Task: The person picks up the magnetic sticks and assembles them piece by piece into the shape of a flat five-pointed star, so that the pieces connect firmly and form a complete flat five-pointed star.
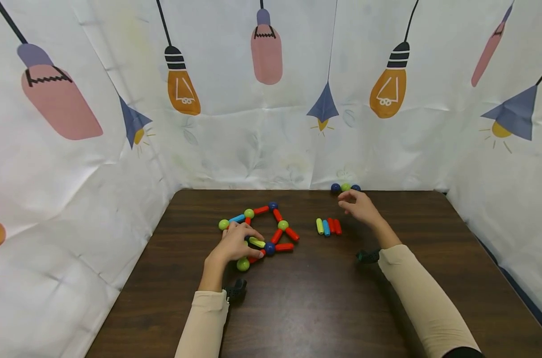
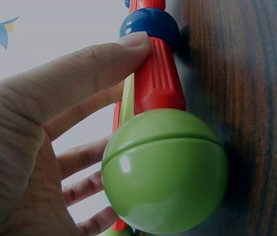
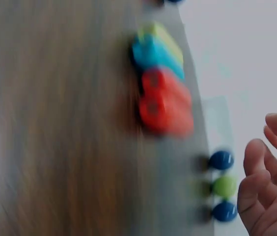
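Rod-and-ball frame (image 1: pixel 277 235) lies at 10 o'clock on the desk (image 1: pixel 306 298); left hand (image 1: pixel 236 242) straddles it, thumb and fingers gripping around a red rod (image 2: pixel 159 76). Right hand (image 1: pixel 361 206), loosely curled and holding nothing, hovers near loose balls (image 1: pixel 346 187) at 1 o'clock, hard by the far edge. Risk: a glancing fingertip could roll one over. Uneven left-hand pressure might skew the frame's joints.
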{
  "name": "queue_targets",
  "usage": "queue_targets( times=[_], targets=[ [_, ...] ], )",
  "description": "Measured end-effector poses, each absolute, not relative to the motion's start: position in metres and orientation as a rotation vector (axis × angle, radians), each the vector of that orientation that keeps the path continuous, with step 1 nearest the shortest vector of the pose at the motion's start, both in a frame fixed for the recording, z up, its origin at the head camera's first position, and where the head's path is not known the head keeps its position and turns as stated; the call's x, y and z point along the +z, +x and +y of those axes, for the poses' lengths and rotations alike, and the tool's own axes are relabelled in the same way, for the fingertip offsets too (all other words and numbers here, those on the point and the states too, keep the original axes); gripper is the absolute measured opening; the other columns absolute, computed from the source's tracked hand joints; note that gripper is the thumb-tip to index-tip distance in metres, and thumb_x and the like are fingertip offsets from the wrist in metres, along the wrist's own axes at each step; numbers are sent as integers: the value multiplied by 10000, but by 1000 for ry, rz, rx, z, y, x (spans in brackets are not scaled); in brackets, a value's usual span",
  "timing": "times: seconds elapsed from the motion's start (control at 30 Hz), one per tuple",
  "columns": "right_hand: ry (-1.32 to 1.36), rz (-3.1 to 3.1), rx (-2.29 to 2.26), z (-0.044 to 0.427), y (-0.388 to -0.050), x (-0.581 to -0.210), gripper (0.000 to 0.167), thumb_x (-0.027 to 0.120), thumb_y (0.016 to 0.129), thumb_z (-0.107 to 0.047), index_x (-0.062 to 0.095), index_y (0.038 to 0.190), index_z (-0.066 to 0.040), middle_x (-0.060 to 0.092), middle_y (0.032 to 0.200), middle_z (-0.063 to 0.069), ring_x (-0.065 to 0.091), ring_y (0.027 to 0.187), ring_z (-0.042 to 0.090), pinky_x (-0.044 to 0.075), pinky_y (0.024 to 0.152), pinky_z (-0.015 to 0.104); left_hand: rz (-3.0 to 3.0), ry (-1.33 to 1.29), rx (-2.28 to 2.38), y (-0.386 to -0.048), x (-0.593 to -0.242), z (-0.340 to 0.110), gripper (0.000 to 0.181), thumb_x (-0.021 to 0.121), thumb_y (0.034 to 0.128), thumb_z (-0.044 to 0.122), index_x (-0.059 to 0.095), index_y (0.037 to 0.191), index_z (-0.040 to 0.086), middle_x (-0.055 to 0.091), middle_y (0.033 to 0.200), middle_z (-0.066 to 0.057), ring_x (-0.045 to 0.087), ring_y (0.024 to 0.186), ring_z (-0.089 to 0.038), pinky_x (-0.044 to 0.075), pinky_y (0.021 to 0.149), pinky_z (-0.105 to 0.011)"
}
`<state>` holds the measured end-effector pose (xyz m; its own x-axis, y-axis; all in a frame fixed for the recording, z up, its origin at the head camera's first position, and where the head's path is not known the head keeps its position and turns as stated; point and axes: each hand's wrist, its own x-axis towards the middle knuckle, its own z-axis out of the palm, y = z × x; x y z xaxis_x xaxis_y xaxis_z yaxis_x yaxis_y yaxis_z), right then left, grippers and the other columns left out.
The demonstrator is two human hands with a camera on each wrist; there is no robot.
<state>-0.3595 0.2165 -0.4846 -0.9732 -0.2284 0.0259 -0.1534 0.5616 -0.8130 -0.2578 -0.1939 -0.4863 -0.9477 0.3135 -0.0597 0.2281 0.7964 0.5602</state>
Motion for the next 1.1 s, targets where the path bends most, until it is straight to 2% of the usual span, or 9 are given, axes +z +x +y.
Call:
queue_targets(
  times=[0.17, 0.3, 0.53, 0.7, 0.9, 1.1],
  targets=[
    [-208, 2735, -1359, 245, -377, -486, 431, 603, 1039, -217, 534, 1413, -14, 517, 1420, 229, 640, 1021, 370, 512, 796, 365, 2839, 424, 852, -258, -487, -194, 351, 913, 760, 372, 790, 1084, 316, 624, 1325, -24, 395, 1264, -332, 263, 1102, -648],
    [-198, 2729, -1328, 257, -387, -483, 505, 612, 1030, -210, 473, 1481, -31, 431, 1514, 258, 612, 1071, 412, 511, 836, 440, 2845, 417, 849, -257, -488, -195, 355, 912, 761, 375, 789, 1089, 317, 623, 1329, -22, 396, 1264, -332, 275, 1097, -638],
    [-255, 2698, -1257, 268, -399, -482, 606, 625, 1023, -159, 368, 1553, -16, 274, 1617, 287, 391, 1390, 509, 459, 1017, 609, 2829, 430, 855, -258, -487, -194, 373, 909, 765, 373, 790, 1109, 294, 622, 1327, -21, 391, 1267, -339, 272, 1099, -640],
    [-274, 2666, -1256, 270, -406, -481, 650, 621, 1015, -118, 312, 1571, 14, 216, 1629, 314, 421, 1350, 534, 474, 1007, 621, 2826, 428, 858, -258, -486, -193, 361, 910, 764, 371, 788, 1098, 309, 626, 1321, -13, 392, 1276, -339, 268, 1105, -658],
    [-295, 2689, -1197, 268, -416, -481, 650, 621, 1006, -96, 318, 1570, 18, 235, 1629, 309, 356, 1418, 537, 476, 1013, 616, 2825, 420, 852, -257, -486, -193, 369, 910, 761, 382, 788, 1101, 305, 620, 1336, -16, 393, 1272, -336, 268, 1105, -661],
    [-292, 2682, -1166, 267, -420, -479, 622, 591, 1019, -79, 319, 1571, 10, 278, 1618, 288, 443, 1354, 508, 516, 963, 557, 2827, 426, 857, -258, -487, -194, 368, 912, 758, 382, 791, 1096, 301, 619, 1323, -18, 394, 1275, -339, 275, 1100, -656]
  ],
)
